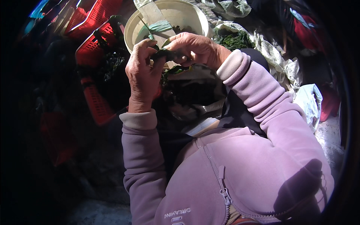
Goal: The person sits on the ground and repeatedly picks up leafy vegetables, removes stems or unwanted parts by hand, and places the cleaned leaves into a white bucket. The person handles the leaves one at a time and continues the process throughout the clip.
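My left hand [143,73] and my right hand [198,49] meet in front of me, both pinching a dark green leafy strip [165,55] that looks like seaweed. A loose end hangs below the fingers. Just beyond and beneath them stands a round off-white bucket [194,13]. A flat board [152,13] lies across its mouth, with a green band [161,26] wrapped around it. Dark scraps [184,29] show inside the bucket. Part of the strip is hidden by my fingers.
Red plastic baskets [97,14] stand at the far left, with dark seaweed [114,63] heaped beside them. Right of the bucket, green seaweed [234,39] lies by a whitish woven sack [265,46]. A pale plastic bag [308,101] is farther right. Deep shadow hides much of the left.
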{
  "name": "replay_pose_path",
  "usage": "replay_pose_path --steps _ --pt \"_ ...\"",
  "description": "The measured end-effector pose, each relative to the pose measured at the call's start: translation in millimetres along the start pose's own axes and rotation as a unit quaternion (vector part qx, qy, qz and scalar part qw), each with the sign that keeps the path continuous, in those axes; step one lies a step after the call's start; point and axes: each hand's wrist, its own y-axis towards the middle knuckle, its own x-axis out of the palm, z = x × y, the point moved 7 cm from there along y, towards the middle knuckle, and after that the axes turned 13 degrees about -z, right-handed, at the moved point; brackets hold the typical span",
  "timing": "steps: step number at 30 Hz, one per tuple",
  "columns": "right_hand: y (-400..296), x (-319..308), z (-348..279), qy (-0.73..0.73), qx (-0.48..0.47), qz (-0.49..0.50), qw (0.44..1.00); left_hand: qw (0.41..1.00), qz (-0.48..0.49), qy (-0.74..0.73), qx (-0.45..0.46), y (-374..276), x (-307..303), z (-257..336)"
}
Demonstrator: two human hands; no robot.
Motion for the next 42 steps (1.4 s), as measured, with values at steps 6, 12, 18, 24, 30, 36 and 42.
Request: replay_pose_path --steps 6,12,18,24,30,36,42 --pt "2.9 -12.4 5.0 -0.072 -0.006 0.117 0.990 0.998 -0.040 0.039 0.009 0.4 3.0 -10.3" --pt "-0.8 -0.9 -21.1 -0.339 -0.070 0.181 0.920 0.994 0.051 -0.042 -0.087 -2.8 7.8 -33.1" --pt "-4.6 3.2 -22.8 -0.339 -0.029 0.147 0.929 0.903 -0.003 -0.408 -0.134 -5.5 20.1 -45.6" --pt "-7.3 7.6 -17.2 -0.230 -0.059 0.078 0.968 0.805 -0.021 -0.555 -0.205 -7.2 16.4 -55.4" --pt "-1.1 28.7 -3.0 0.086 -0.065 -0.095 0.990 0.900 0.038 -0.430 -0.065 -5.6 0.7 -27.7" --pt "-3.6 10.4 -4.9 -0.096 -0.059 0.084 0.990 0.981 0.042 -0.141 -0.126 -9.2 1.8 -24.6" --pt "-1.8 7.9 -0.5 -0.023 -0.066 0.061 0.996 0.979 0.096 0.178 0.006 -9.6 0.7 4.7"
